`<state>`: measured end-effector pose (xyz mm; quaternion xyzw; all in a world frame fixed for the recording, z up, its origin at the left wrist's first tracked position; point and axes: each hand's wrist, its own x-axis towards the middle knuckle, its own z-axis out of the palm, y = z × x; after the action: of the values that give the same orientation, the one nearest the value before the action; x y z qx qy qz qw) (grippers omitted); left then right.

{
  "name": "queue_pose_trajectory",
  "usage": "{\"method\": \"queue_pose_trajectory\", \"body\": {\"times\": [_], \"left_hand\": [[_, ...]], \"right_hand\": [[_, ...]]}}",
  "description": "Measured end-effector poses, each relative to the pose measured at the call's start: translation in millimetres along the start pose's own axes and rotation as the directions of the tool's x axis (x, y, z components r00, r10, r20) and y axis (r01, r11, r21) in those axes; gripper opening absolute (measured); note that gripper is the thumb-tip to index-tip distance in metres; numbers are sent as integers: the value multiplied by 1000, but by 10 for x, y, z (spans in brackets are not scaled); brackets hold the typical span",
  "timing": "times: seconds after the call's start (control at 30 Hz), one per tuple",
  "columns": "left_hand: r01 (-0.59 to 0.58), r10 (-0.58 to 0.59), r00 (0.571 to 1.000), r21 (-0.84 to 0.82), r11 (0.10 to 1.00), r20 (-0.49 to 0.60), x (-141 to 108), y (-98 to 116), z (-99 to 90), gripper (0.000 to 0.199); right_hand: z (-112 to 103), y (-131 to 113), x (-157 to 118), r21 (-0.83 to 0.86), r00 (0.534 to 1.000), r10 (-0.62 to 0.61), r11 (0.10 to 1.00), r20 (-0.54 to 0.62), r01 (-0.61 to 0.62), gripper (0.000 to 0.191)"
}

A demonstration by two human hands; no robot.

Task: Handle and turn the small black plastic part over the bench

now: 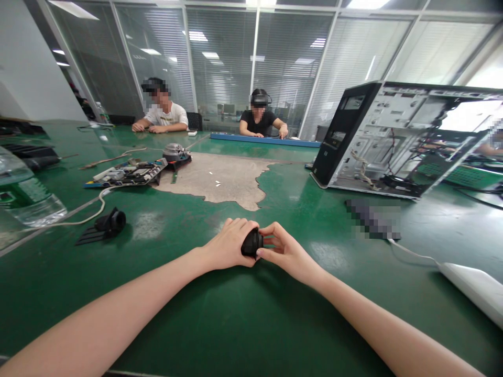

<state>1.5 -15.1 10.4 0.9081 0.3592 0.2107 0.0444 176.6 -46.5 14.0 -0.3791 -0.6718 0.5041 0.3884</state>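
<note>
A small black rounded part [251,243], with a stepped round end, sits between my two hands in front of me. I cannot make out its exact kind. My left hand [231,242] wraps round its left side, covering much of it. On its right end, the thumb and fingers of my right hand [280,246] grip the round rim. Both hands are low over the green table [243,324]. Off to the left lies another black part [112,222] with a round opening and a flat slatted piece.
An open computer case [377,141] stands at right, near a dark blurred object [371,220] cabled to a white device [473,293]. A circuit board [129,173], cooler [176,154] and water bottle [29,191] are left. Two people sit across, behind a blue bar [267,140].
</note>
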Motion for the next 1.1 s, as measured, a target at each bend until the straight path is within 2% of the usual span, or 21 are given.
{"method": "queue_pose_trajectory", "body": {"times": [0.33, 0.43, 0.53, 0.73, 0.87, 0.97, 1.1], "left_hand": [[3, -3, 1000, 12, 1000, -4, 3, 1, -2, 50], [5, -5, 1000, 17, 1000, -6, 4, 4, 2, 50], [0, 0, 1000, 22, 1000, -7, 4, 2, 3, 51], [-1, 1, 1000, 15, 1000, -10, 2, 1, 0, 52], [3, -3, 1000, 4, 1000, -6, 6, 5, -3, 50], [4, -4, 1000, 0, 1000, -3, 6, 5, -6, 50], [1, -1, 1000, 8, 1000, -2, 2, 3, -4, 53]], "right_hand": [[19, 55, 45, 14, 997, 19, 1000, -69, -18, 23], [12, 47, 28, 4, 999, 23, 1000, -34, -23, 22], [10, 25, -4, 27, 1000, -22, 999, 3, 22, 23], [13, 67, 12, 12, 999, -25, 1000, -38, 25, 16], [12, 91, 36, -8, 998, -7, 1000, -60, 6, 20], [9, 67, 25, -25, 999, -1, 1000, -38, 0, 19], [12, 26, -7, 1, 999, -52, 999, 2, 52, 21]]}}
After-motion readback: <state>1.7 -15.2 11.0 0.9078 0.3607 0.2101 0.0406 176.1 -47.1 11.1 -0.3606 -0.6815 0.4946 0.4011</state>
